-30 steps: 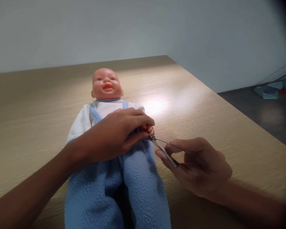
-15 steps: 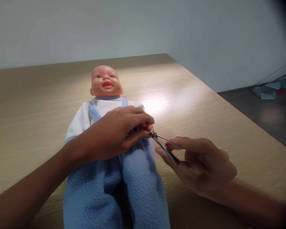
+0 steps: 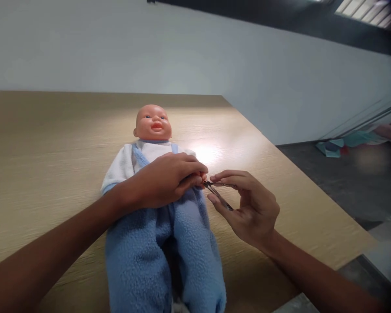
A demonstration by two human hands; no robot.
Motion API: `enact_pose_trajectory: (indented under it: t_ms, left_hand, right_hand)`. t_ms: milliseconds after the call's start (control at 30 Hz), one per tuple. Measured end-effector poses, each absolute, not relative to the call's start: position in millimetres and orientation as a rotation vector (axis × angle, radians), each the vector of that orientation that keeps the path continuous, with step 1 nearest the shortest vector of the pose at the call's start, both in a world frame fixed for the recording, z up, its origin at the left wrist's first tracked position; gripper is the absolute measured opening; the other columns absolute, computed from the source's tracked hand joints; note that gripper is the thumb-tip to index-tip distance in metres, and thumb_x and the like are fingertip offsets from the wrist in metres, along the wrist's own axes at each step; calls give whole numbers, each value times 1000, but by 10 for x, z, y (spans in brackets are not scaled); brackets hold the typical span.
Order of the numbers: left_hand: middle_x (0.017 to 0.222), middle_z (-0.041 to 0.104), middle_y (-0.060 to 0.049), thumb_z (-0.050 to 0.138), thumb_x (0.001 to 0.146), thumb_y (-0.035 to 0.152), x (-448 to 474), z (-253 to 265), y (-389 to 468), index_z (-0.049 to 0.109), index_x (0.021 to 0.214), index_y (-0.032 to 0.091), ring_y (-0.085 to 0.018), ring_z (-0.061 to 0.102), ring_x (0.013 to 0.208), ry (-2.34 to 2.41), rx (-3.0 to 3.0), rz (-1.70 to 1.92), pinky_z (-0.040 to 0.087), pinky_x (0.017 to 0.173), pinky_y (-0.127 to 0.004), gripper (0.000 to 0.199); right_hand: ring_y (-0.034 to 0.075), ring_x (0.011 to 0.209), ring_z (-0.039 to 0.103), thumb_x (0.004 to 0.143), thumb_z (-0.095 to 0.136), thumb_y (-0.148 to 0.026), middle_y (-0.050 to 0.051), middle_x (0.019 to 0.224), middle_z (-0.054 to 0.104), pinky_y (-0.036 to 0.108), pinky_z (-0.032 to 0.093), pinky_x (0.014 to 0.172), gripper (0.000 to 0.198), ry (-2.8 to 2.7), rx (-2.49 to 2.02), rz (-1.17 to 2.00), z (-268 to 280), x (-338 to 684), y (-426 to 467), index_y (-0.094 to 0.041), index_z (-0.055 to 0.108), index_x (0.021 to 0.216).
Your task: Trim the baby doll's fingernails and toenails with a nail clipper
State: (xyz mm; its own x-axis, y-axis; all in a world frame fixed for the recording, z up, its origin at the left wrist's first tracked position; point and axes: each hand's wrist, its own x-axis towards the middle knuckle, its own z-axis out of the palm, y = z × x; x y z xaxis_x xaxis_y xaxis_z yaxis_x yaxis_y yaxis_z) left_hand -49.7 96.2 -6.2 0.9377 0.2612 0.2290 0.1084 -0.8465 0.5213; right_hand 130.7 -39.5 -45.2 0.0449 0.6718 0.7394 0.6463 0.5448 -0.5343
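A baby doll (image 3: 192,243) in blue fleece overalls and a white top lies on its back on the wooden table (image 3: 52,130), head toward the wall. My left hand (image 3: 172,178) reaches across its body, fingers and thumb closed around the doll's small hand (image 3: 202,177). In my right hand (image 3: 247,200) is a metal nail clipper (image 3: 219,195), gripped between thumb and fingers with its lever raised. The clipper's jaw end meets the doll's fingers; whether a finger sits between the jaws is too small to tell.
A pale wall (image 3: 117,48) rises behind the table's far edge. Past the table's right edge is a dark floor (image 3: 313,169) with crumpled teal and pink cloths (image 3: 361,138) along the wall. A grey surface (image 3: 365,278) shows at the lower right.
The view has tilted up and pulled back, so more wall and floor show. My right-hand fingers have shifted forward along the clipper's lever. My left hand keeps hold of the doll's hand.
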Motion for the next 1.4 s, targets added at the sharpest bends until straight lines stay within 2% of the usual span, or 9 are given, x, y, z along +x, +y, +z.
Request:
enact_pose_trajectory:
  t_ms: [133, 300, 400, 533, 667, 867, 1067, 1400]
  left_hand:
    - [113, 72, -3, 45, 104, 20, -504, -92, 960, 67, 116, 22, -18, 63, 100, 269, 2597, 422, 44, 89, -35, 25]
    - [115, 71, -4, 44, 105, 23, -508, -99, 950, 67, 112, 22, -20, 64, 100, 308, 2628, 434, 44, 88, -37, 24]
    - [117, 70, -5, 43, 107, 29, -502, -105, 934, 67, 114, 22, -22, 63, 101, 345, 2659, 425, 44, 89, -39, 26]
    - [113, 70, -5, 39, 108, 32, -487, -119, 914, 67, 116, 21, -22, 61, 99, 355, 2748, 420, 42, 87, -40, 31]
    - [109, 69, -4, 38, 109, 32, -476, -124, 900, 67, 114, 21, -21, 60, 97, 370, 2769, 404, 39, 84, -40, 31]
    - [110, 69, -5, 39, 109, 32, -479, -122, 881, 67, 114, 20, -22, 60, 97, 375, 2784, 410, 40, 84, -40, 31]
    - [110, 69, -6, 39, 108, 31, -475, -116, 877, 68, 115, 19, -23, 62, 97, 374, 2802, 420, 43, 84, -40, 31]
    - [110, 70, -7, 37, 110, 33, -489, -124, 880, 68, 110, 18, -22, 64, 97, 381, 2763, 440, 47, 84, -36, 35]
  right_hand:
    - [14, 77, 73, 85, 81, -14, 0, 90, 74, 26, 61, 68, 24, -1802, -1212, -65, -185, 1318, -356, -21, 66, 102]
    - [14, 71, 70, 81, 86, -25, -2, 79, 71, 24, 57, 61, 25, -1913, -1320, 87, -19, 1382, -252, -21, 64, 92]
    - [13, 63, 67, 80, 85, -19, -3, 74, 68, 27, 57, 61, 26, -1790, -1186, 30, -155, 1423, -195, -20, 64, 96]
    - [11, 54, 57, 82, 78, -11, -6, 67, 58, 26, 54, 52, 27, -1605, -1085, 26, -382, 1450, -182, -21, 62, 101]
    - [12, 57, 62, 80, 78, -10, -6, 71, 61, 27, 57, 54, 33, -1565, -1046, 4, -487, 1427, -221, -23, 62, 106]
    - [17, 63, 71, 81, 83, -20, -2, 79, 67, 29, 61, 53, 39, -1709, -1047, -95, -545, 1401, -259, -24, 58, 111]
    - [14, 64, 70, 80, 82, -14, -3, 79, 67, 27, 61, 57, 41, -1712, -1069, -27, -520, 1437, -241, -25, 56, 110]
    - [14, 64, 70, 83, 85, -25, -4, 80, 70, 29, 61, 60, 36, -1680, -1136, 9, -510, 1410, -279, -27, 60, 108]
